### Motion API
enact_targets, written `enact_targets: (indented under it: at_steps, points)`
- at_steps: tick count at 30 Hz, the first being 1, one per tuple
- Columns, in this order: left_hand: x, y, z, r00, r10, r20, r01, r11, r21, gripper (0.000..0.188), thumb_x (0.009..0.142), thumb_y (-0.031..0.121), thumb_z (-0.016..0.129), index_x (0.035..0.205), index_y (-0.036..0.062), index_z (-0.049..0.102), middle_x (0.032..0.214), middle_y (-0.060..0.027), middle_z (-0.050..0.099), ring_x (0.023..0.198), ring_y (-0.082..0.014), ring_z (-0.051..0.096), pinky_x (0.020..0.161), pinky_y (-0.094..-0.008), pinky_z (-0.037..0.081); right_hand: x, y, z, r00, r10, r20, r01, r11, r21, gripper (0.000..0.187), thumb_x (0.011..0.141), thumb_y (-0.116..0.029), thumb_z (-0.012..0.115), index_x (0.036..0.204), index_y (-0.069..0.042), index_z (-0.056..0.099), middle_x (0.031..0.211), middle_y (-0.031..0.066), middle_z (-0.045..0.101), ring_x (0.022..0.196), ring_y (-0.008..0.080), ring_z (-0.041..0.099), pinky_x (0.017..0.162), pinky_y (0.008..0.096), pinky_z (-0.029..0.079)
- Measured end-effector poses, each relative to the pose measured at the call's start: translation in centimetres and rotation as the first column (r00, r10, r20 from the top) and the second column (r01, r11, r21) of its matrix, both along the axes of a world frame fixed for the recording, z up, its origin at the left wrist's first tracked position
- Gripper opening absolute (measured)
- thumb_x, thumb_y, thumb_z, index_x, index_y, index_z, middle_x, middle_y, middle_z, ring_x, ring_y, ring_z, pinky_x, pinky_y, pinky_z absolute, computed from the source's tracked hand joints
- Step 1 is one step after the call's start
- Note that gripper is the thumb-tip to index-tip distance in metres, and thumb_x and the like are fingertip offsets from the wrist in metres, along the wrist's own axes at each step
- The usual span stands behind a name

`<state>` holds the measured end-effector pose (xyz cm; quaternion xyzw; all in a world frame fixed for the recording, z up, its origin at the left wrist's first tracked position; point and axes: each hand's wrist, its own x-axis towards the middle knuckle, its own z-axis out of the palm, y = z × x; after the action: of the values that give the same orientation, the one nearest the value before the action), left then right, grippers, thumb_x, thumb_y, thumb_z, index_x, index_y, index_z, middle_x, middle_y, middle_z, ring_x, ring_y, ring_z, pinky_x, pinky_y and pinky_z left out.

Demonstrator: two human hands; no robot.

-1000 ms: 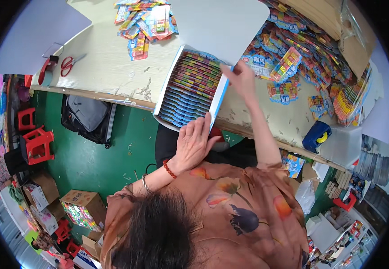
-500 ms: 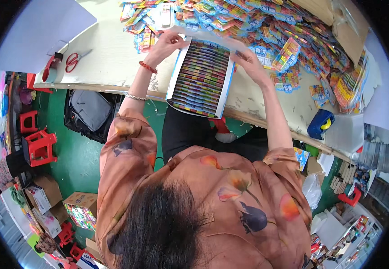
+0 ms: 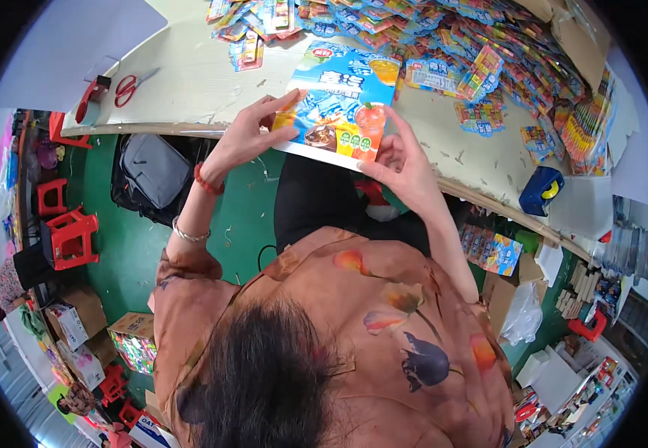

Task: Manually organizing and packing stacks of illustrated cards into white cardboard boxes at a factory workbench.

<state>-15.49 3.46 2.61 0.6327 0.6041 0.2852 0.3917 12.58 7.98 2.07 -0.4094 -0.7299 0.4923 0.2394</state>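
In the head view, I had one carton (image 3: 342,101) between two hands, its printed lid closed and facing up. My left hand (image 3: 253,128) held the left side, thumb and forefinger parted along that edge. My right hand (image 3: 407,160) held the right side, its thumb at the near right corner and its forefinger farther up the edge. So my grip on each side was full, with the carton bridging the space between.

The carton was at the front edge of the surface (image 3: 193,86), its near end sticking out over my lap; I could not tell whether its underside touched the surface. Its long axis, only a little longer than its width, ran away from me with the far end leaning right. The printing stood upright toward me, and a white strip lined the near edge.

Beyond it lay one broad heap of flat blister packs (image 3: 451,45), too many and too overlapped to count. One fanned row of packs (image 3: 589,136) stood at the far right. I counted one pair of red-handled scissors (image 3: 125,91) and one red tape dispenser (image 3: 91,103) on the left, and one blue tape dispenser (image 3: 536,196) on the right, just beside one clear plastic bin (image 3: 584,200).
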Motion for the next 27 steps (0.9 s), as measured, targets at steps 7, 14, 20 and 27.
enact_targets:
  at_steps: [7, 14, 20, 27]
  points:
    - [0.9, -1.3, -0.2, 0.981, 0.012, 0.194, -0.036, 0.992, 0.119, 0.069, 0.076, 0.000, 0.073, 0.138, 0.0073, 0.045, 0.110, -0.0042, 0.058, 0.092, -0.0069, 0.054, 0.078, -0.0246, 0.047, -0.5, -1.2, -0.5, 0.981, -0.080, -0.176, 0.110, 0.980, 0.164, 0.061, 0.074, 0.004, 0.067, 0.132, -0.011, 0.052, 0.094, 0.0092, 0.063, 0.073, 0.0221, 0.060, 0.069, 0.0339, 0.050]
    - [3.1, -2.9, -1.1, 0.958, 0.281, -0.059, -0.223, 0.857, 0.464, 0.047, 0.072, 0.002, 0.076, 0.117, 0.0075, 0.065, 0.085, -0.0079, 0.064, 0.070, -0.0146, 0.061, 0.063, -0.0269, 0.050, -0.3, -2.4, -1.4, 0.988, -0.147, -0.046, 0.146, 0.804, 0.576, 0.050, 0.077, 0.002, 0.067, 0.125, -0.011, 0.058, 0.076, 0.0094, 0.051, 0.067, 0.0247, 0.055, 0.060, 0.0378, 0.046]
    - [2.5, -4.3, -3.4, 0.935, 0.233, -0.268, -0.005, 0.763, 0.647, 0.041, 0.073, 0.006, 0.075, 0.113, 0.0090, 0.066, 0.073, -0.0071, 0.058, 0.062, -0.0195, 0.057, 0.056, -0.0299, 0.047, 0.0, -2.9, -2.3, 0.980, -0.145, -0.136, 0.192, 0.871, 0.452, 0.030, 0.076, 0.002, 0.069, 0.105, -0.006, 0.068, 0.072, 0.0079, 0.052, 0.060, 0.0210, 0.054, 0.055, 0.0323, 0.045]
    - [1.4, -4.0, -3.6, 0.971, 0.073, -0.227, 0.075, 0.810, 0.582, 0.046, 0.073, 0.003, 0.074, 0.117, 0.0099, 0.065, 0.072, -0.0061, 0.056, 0.061, -0.0183, 0.055, 0.057, -0.0319, 0.046, -0.4, -3.5, -4.2, 0.964, -0.175, -0.199, 0.245, 0.873, 0.422, 0.029, 0.073, 0.002, 0.072, 0.099, -0.009, 0.071, 0.069, 0.0049, 0.049, 0.059, 0.0183, 0.050, 0.053, 0.0284, 0.042]
